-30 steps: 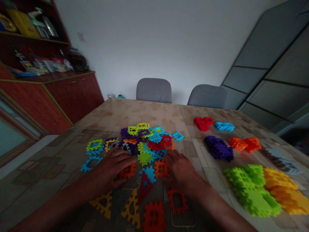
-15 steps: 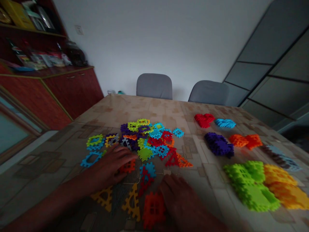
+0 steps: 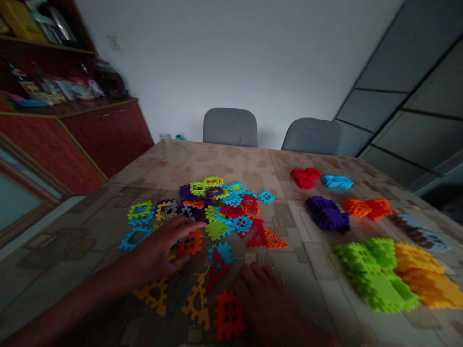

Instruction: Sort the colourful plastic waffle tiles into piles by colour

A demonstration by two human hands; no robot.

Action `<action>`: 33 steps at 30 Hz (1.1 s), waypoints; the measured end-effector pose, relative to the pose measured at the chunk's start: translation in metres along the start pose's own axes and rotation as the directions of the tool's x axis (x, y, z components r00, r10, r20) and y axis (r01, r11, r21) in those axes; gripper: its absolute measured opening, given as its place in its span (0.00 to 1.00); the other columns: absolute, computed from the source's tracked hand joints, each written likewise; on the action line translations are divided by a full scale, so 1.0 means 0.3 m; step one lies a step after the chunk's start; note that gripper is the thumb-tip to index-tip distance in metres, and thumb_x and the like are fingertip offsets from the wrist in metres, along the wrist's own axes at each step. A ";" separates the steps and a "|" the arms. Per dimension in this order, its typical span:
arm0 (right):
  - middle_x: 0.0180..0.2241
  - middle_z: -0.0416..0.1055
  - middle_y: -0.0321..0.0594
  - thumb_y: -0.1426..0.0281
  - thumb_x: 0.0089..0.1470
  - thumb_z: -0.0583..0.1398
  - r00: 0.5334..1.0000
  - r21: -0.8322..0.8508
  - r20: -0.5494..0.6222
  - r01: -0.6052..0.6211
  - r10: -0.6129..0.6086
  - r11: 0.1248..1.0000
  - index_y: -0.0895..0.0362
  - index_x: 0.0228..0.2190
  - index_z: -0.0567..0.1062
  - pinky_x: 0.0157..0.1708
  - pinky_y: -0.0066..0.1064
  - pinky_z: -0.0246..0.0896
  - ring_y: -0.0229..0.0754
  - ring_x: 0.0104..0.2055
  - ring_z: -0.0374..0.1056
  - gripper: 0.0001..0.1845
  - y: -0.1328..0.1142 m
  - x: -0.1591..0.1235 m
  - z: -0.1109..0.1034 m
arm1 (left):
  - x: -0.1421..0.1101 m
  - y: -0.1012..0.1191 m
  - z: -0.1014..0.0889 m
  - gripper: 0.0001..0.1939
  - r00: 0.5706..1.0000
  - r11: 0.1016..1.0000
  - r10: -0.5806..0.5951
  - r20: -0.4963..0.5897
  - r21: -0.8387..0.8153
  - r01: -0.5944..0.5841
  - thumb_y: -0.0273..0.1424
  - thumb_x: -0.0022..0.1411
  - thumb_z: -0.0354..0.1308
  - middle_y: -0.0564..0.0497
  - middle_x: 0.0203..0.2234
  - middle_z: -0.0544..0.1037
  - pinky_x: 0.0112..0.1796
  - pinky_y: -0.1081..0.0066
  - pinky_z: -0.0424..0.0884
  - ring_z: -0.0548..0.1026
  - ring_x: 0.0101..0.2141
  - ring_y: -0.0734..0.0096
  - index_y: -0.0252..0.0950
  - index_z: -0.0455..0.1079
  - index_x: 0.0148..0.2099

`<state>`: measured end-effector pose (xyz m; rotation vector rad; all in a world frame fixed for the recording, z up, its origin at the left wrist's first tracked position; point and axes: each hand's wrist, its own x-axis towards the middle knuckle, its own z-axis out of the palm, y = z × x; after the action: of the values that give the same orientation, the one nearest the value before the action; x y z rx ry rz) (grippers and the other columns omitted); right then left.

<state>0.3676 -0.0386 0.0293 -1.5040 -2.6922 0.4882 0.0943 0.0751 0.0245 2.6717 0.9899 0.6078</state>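
Observation:
Over the near-left side of a mixed heap of toothed plastic building tiles (image 3: 217,230), my left hand (image 3: 164,243) is open, thumb and fingers apart around an orange window tile (image 3: 190,242). Whether it touches that tile I cannot tell. My right hand (image 3: 258,294) rests low on the table with its fingers curled together; what lies under them is hidden. Against its thumb side lies a red-orange window tile (image 3: 229,315). Between the hands are a red triangle tile (image 3: 217,270), a blue tile (image 3: 221,252), a yellow triangle tile (image 3: 198,302) and a dark grey triangle tile (image 3: 177,294).
Tiles sorted by colour stand in stacks on the right: red (image 3: 306,177), blue (image 3: 337,181), purple (image 3: 327,213), orange (image 3: 367,208), light green (image 3: 376,274), yellow (image 3: 427,277) and grey-brown (image 3: 421,232). Two grey chairs (image 3: 229,126) stand behind the table (image 3: 253,161).
My left hand's fingers have lifted and spread, baring more of the orange tile. The right hand has shifted slightly left, and the red-orange tile beside it now looks sharper and smaller.

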 end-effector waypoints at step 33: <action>0.42 0.75 0.39 0.62 0.53 0.70 0.995 0.222 -0.101 0.018 0.005 0.975 0.54 0.37 0.75 0.48 0.39 0.63 0.48 0.45 0.70 0.13 0.056 -0.012 -0.119 | -0.001 -0.013 0.038 0.27 1.000 0.978 -0.019 0.011 0.207 0.016 0.29 0.59 0.63 0.46 0.47 0.77 0.52 0.56 0.63 0.71 0.48 0.52 0.41 0.67 0.61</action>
<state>0.3895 -0.0241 0.0589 -1.4190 -2.4698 0.6697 0.0970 0.0769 0.0129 2.8382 1.1296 0.5083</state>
